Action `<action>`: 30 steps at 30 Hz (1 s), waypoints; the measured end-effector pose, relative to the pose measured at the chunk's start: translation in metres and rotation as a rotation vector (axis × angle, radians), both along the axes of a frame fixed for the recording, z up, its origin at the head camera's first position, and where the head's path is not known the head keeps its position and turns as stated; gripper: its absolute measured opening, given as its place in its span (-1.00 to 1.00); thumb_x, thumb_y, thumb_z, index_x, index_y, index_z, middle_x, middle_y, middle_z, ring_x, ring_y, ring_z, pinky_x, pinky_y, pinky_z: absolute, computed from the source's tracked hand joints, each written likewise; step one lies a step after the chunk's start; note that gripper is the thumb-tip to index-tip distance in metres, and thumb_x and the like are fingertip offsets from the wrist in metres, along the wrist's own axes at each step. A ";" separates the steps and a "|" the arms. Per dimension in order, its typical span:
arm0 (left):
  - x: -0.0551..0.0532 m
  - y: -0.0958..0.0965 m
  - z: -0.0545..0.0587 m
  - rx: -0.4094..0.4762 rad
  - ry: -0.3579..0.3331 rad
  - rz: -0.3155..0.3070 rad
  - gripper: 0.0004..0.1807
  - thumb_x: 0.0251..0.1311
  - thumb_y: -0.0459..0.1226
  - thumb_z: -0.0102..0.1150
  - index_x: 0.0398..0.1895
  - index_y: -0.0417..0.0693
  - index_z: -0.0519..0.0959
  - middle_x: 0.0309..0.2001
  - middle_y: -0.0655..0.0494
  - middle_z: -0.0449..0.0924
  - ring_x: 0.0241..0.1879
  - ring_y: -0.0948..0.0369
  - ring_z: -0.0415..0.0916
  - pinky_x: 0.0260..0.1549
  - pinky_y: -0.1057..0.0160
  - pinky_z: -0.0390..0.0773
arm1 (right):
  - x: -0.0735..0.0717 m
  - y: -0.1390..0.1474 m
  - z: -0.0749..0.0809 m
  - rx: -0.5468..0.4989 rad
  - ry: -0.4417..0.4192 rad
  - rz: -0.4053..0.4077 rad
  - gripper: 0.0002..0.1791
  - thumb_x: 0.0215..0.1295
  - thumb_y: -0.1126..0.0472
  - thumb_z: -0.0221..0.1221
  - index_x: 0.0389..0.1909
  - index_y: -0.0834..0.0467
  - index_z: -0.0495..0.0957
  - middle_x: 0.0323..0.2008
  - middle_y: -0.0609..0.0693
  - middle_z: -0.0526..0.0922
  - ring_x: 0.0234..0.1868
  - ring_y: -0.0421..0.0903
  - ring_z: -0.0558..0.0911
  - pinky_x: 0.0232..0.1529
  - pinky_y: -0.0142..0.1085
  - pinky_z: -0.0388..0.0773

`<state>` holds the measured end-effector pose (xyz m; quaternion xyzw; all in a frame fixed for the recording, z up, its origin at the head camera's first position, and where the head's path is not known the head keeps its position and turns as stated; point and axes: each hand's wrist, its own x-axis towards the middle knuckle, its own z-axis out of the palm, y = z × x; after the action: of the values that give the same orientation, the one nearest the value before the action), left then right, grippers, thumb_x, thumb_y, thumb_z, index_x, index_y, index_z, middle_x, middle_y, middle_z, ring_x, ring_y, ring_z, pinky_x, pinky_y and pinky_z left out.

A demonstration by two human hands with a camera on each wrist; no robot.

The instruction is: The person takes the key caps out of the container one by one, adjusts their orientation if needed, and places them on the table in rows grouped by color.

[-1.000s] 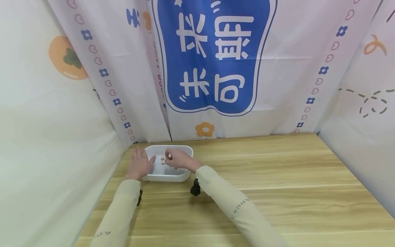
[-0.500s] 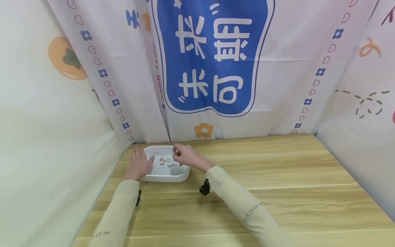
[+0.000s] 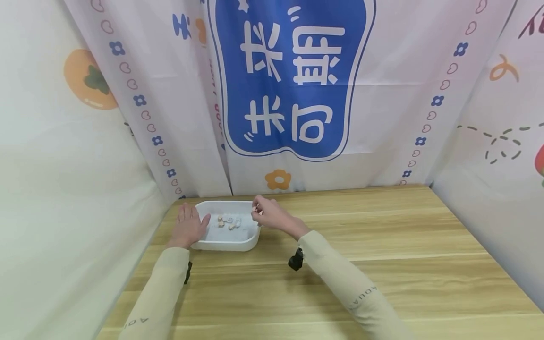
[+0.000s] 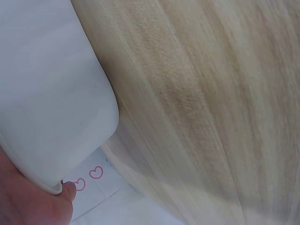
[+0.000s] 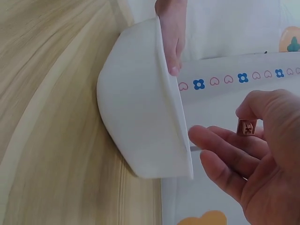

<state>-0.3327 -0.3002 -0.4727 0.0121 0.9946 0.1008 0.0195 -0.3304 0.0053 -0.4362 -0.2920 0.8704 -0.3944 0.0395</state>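
Observation:
The white plastic tray (image 3: pixel 225 246) stands at the back left of the table. My left hand (image 3: pixel 186 226) rests on its left rim, with the fingers straight and the thumb over the inside. Beyond the tray's right rim, my right hand (image 3: pixel 272 215) pinches a small brown block (image 5: pixel 246 127) between thumb and fingers. A raised or cut mark shows on the block's end. Inside the tray lie several small pieces, some tan (image 3: pixel 220 224), some greyish (image 3: pixel 237 222); their exact kind is too small to tell.
The wood-grain table (image 3: pixel 361 264) reaches far to the right and front of the tray. A printed cloth (image 3: pixel 382 118) hangs behind its back edge. White cloth walls (image 3: pixel 80 198) stand at both sides. A black wrist strap device (image 3: pixel 296 259) hangs under the right wrist.
My right hand has moved right, from over the tray's middle to its right rim, carrying the block. More of the small pieces now show. The left hand has stayed on the rim.

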 end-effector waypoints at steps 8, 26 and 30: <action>0.001 0.001 0.000 -0.009 -0.006 0.000 -0.07 0.48 0.15 -0.55 0.46 -0.57 -0.26 0.48 -0.50 -0.56 0.50 -0.36 -0.53 0.48 -0.28 -0.28 | 0.003 0.022 -0.004 0.013 0.047 -0.011 -0.77 0.38 0.16 0.08 -0.02 0.15 0.48 -0.15 0.05 0.72 -0.31 -0.21 0.70 -0.33 -0.45 0.63; -0.001 -0.001 0.000 0.020 -0.002 -0.001 -0.20 0.49 -0.04 -0.50 0.45 -0.58 -0.28 0.48 -0.52 -0.55 0.49 -0.36 -0.56 0.47 -0.28 -0.37 | 0.008 0.063 -0.016 0.047 0.150 -0.117 -0.78 0.30 0.16 0.17 -0.10 0.17 0.58 -0.28 -0.04 0.70 -0.33 -0.22 0.61 -0.30 -0.41 0.60; -0.002 0.000 0.000 0.019 0.003 -0.003 -0.21 0.49 -0.05 -0.50 0.45 -0.59 -0.28 0.47 -0.52 -0.57 0.49 -0.37 -0.56 0.47 -0.27 -0.40 | 0.007 0.071 -0.021 0.026 0.109 -0.117 -0.81 0.32 0.17 0.17 -0.12 0.14 0.57 -0.24 -0.02 0.72 -0.29 -0.22 0.66 -0.27 -0.43 0.64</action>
<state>-0.3343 -0.3007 -0.4732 0.0139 0.9937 0.1099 0.0181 -0.3236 0.0765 -0.4567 -0.2613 0.8918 -0.3683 -0.0274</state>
